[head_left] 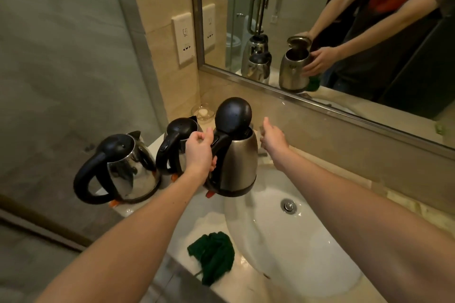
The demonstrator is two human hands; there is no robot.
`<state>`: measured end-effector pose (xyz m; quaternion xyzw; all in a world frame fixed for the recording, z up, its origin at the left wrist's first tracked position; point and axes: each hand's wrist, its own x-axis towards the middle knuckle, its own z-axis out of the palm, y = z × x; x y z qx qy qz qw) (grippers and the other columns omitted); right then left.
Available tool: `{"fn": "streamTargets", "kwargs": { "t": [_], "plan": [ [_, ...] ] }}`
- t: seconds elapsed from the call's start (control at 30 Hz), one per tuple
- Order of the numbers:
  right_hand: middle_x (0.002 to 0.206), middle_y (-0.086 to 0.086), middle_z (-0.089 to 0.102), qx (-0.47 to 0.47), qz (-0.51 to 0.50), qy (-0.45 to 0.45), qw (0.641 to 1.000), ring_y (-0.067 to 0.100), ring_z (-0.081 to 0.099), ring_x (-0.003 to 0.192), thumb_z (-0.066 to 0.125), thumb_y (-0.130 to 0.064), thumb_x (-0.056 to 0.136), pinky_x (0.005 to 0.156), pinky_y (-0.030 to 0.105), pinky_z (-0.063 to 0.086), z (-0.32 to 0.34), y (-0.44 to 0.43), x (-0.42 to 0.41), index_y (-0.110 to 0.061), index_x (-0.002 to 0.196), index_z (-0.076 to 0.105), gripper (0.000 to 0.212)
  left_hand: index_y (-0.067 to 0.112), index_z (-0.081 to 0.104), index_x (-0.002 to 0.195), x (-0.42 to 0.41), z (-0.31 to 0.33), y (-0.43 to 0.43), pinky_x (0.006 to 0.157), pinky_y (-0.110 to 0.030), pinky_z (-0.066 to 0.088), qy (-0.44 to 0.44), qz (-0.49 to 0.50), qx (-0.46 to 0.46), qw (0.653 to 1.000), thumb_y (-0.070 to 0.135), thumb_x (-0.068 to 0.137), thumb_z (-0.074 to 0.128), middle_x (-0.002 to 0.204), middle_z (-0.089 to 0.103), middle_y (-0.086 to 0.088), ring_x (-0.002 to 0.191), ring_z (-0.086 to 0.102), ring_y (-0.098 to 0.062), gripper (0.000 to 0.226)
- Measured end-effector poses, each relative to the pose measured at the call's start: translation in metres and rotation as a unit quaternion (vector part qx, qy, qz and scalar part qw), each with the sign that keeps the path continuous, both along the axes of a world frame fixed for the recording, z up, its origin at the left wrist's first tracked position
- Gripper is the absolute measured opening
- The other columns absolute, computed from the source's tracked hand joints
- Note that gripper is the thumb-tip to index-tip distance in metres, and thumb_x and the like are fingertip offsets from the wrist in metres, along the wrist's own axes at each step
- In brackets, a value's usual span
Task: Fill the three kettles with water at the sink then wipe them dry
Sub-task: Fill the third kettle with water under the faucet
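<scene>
Three steel kettles with black handles are in view. My left hand (200, 152) grips the black handle of the rightmost kettle (240, 162), which hangs over the left edge of the white sink (307, 248) with its black lid flipped up. My right hand (272, 139) reaches out past that kettle toward the back wall, fingers apart and holding nothing; the tap is hidden behind it. The other two kettles (128, 170) (178, 139) stand on the counter at the left with lids shut. A dark green cloth (213, 257) lies crumpled on the counter's front edge.
The sink drain (288, 205) sits in the middle of the basin. A small glass dish (203, 112) stands in the back corner. A wall mirror (344, 32) runs behind the counter, and a socket plate (183, 38) is on the left wall.
</scene>
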<state>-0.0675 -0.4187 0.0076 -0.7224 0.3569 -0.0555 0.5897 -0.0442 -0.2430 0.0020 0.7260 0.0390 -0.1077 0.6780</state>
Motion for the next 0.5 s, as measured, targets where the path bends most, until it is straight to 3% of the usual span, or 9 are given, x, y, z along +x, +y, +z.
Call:
{"fn": "streamTargets", "kwargs": {
  "t": [0.13, 0.23, 0.37, 0.5],
  "plan": [
    [0.138, 0.003, 0.054, 0.123, -0.036, -0.02, 0.992, 0.025, 0.045, 0.13, 0.027, -0.067, 0.096, 0.114, 0.048, 0.03, 0.002, 0.008, -0.008, -0.016, 0.141, 0.049, 0.071, 0.002, 0.056, 0.104, -0.007, -0.003, 0.01, 0.042, -0.027, 0.039, 0.022, -0.026, -0.043, 0.998, 0.049, 0.1, 0.047, 0.064, 0.054, -0.004, 0.045, 0.048, -0.015, 0.047],
    [0.138, 0.006, 0.053, 0.137, -0.058, -0.036, 0.988, 0.025, 0.043, 0.132, 0.026, -0.062, 0.099, 0.115, 0.044, 0.027, -0.002, 0.008, -0.014, -0.015, 0.138, 0.052, 0.066, 0.008, 0.056, 0.095, -0.014, -0.003, 0.011, 0.044, -0.028, 0.039, 0.047, -0.068, -0.057, 0.995, 0.053, 0.099, 0.045, 0.06, 0.052, -0.003, 0.043, 0.048, -0.014, 0.047],
    [0.149, 0.006, 0.044, 0.152, -0.076, -0.041, 0.985, 0.026, 0.035, 0.139, 0.025, -0.063, 0.099, 0.116, 0.044, 0.02, -0.008, 0.004, -0.019, -0.015, 0.146, 0.042, 0.07, 0.01, 0.056, 0.091, -0.02, -0.012, 0.005, 0.045, -0.029, 0.039, 0.079, -0.093, -0.056, 0.991, 0.06, 0.098, 0.041, 0.056, 0.051, -0.002, 0.042, 0.046, -0.015, 0.053],
    [0.136, 0.006, 0.056, 0.144, -0.118, -0.057, 0.981, 0.025, 0.048, 0.128, 0.027, -0.069, 0.095, 0.112, 0.045, 0.029, -0.016, -0.003, -0.029, -0.017, 0.138, 0.05, 0.071, 0.007, 0.055, 0.082, -0.026, -0.024, 0.002, 0.046, -0.029, 0.037, 0.109, -0.126, -0.058, 0.984, 0.065, 0.097, 0.035, 0.052, 0.046, -0.004, 0.04, 0.042, -0.016, 0.063]
  ]
}}
